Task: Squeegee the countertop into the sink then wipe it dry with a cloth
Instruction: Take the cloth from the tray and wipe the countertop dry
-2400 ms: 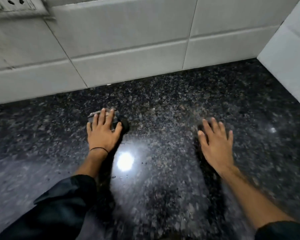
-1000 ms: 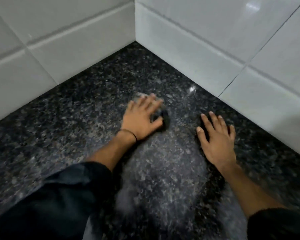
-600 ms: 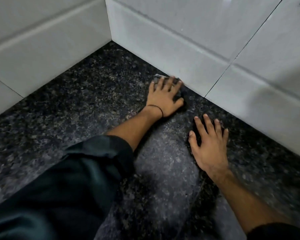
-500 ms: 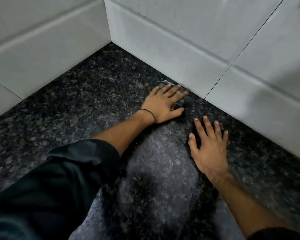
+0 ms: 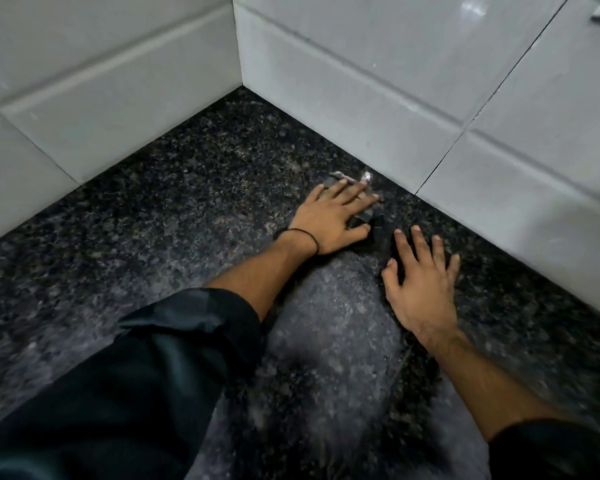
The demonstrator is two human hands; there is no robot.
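Working from the left, the left tiled wall (image 5: 101,98) closes one back edge of the countertop (image 5: 187,209) and meets the right tiled wall (image 5: 361,98) at the far corner. The countertop is dark speckled stone. I can make out no standing water on it, though blur and glare prevent a firm finding, and a duller grey band runs down its middle between the two arms. A dark sleeve (image 5: 136,393) is pushed up the left forearm, presumably to keep it off the surface, and a thin black wristband (image 5: 309,237) sits at that wrist. The left hand (image 5: 329,220) lies flat with its fingers straight and curled round nothing. It presses down on the cloth (image 5: 361,218), a small grey rag of which only the fringes show past the fingertips and beside the thumb. The cloth lies on the countertop close to its right-hand back edge, short of the corner and near the foot of the right tiled wall. In my judgement the flat palm spreads pressure so the rag draws moisture from along that edge. Just to its right, the right hand (image 5: 420,285) rests on bare stone with its fingers splayed, holding nothing, apparently a brace for the forward lean. Neither squeegee nor sink is in view, and I judge that the drying stage is in hand.
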